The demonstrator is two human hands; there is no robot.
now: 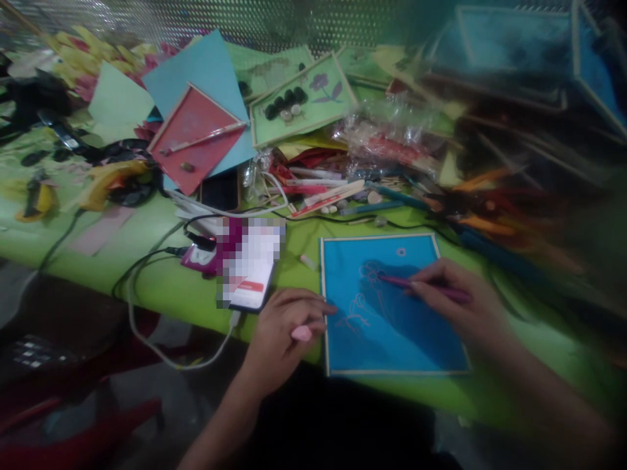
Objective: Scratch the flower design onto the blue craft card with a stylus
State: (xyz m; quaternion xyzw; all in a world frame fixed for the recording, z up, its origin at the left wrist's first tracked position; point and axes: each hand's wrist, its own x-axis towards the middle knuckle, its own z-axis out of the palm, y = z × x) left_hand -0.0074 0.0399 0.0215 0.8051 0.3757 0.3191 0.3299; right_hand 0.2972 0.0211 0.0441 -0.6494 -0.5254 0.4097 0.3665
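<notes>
Your right hand (455, 297) is closed in a writing grip round a slim pink pen (421, 286), its tip resting on the outline of a flower drawn on the square blue card with a pale wooden-stick border (392, 339), which lies flat on the lime-green bench (161, 281) right in front of you, near its front edge. Your left hand (287, 326) is loosely curled, fingers bent in round a small pink piece (301, 333) that looks like a pen cap or an eraser, though it is too blurred to tell which, and its fingertips touch the left border of the card. Judge the card as light and thin, stiff enough along its framed edges but easy to slide on the smooth bench cover, so the place to steady it is that left border or a corner, not the drawn middle. The pen is light, rigid and narrow; take it low on the barrel, near the tip, as you have it now. Just left of your left hand lies a smartphone with a white cable plugged in (249, 274), and behind the card a heap of pens and craft sticks (333, 189), a red framed card (196, 134) and a green framed card with dark pebbles (301, 101) crowd the back of the bench
</notes>
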